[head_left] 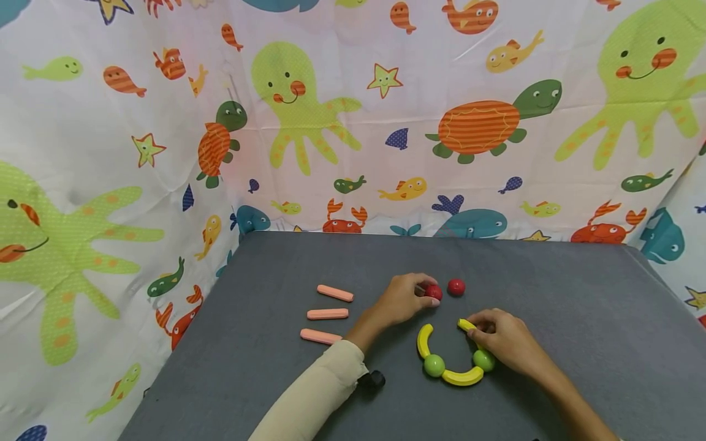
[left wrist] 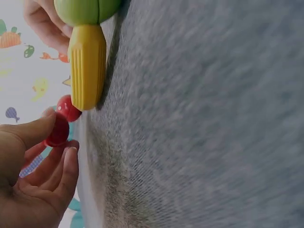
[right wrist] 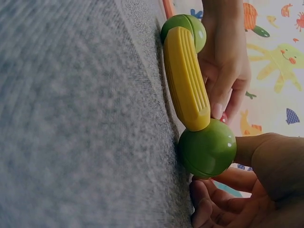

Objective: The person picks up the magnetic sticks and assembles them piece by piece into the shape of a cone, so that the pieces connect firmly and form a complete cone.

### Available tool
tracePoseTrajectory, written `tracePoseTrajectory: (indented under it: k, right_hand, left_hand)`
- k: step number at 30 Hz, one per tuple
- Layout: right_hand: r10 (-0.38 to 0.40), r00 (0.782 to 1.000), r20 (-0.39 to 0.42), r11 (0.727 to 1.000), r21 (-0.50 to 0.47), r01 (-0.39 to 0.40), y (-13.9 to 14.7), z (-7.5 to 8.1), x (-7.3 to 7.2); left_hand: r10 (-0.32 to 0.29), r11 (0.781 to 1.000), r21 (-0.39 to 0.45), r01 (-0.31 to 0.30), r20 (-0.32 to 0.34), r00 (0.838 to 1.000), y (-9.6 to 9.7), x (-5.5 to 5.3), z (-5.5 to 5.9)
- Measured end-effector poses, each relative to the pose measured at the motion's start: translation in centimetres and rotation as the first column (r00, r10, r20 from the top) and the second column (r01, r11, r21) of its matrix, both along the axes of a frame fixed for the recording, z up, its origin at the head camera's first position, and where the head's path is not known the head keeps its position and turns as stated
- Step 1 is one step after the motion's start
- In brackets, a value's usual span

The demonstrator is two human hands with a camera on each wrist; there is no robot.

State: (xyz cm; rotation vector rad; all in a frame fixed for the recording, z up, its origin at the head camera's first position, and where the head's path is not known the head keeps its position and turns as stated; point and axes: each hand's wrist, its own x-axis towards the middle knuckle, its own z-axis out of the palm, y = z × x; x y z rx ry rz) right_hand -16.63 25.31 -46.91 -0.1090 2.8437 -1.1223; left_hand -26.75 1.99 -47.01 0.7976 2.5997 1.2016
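Note:
In the head view my left hand (head_left: 402,299) pinches a red ball (head_left: 433,293) between thumb and fingers. A second red ball (head_left: 456,287) lies just right of it. My right hand (head_left: 510,343) holds a yellow toy banana (head_left: 466,324), partly hidden by its fingers. That banana belongs to a ring with a gap at the far side: a left banana (head_left: 423,340), a near banana (head_left: 462,377), a left green ball (head_left: 434,365) and a right green ball (head_left: 483,360). The left wrist view shows the gripped red ball (left wrist: 58,130) between thumb and fingertips.
Left of my left forearm lie three pink sticks: a far one (head_left: 335,293), a middle one (head_left: 328,314) and a near one (head_left: 320,336), its end behind the arm. The grey table (head_left: 248,380) meets a curtain (head_left: 342,141) printed with sea animals at its back and left.

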Motion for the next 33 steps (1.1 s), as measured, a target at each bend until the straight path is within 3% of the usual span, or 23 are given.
tracePoseTrajectory:
  k: [9,16,33]
  right_hand:
    - [-0.018,1.000,-0.003,1.000,-0.018,0.018,0.1,0.1,0.0]
    - [-0.006,1.000,-0.008,1.000,-0.014,0.006,0.2,0.1,0.0]
    - [0.015,1.000,-0.011,0.999,-0.050,-0.015,-0.2,0.1,0.2]
  left_hand:
    - [-0.041,0.999,0.032,0.039,0.053,0.998,-0.9,2.4,0.6]
    - [-0.063,0.997,0.039,0.059,0.094,0.994,-0.4,4.0,0.5]
    - [-0.086,0.996,0.021,0.085,0.044,0.995,0.7,4.8,0.0]
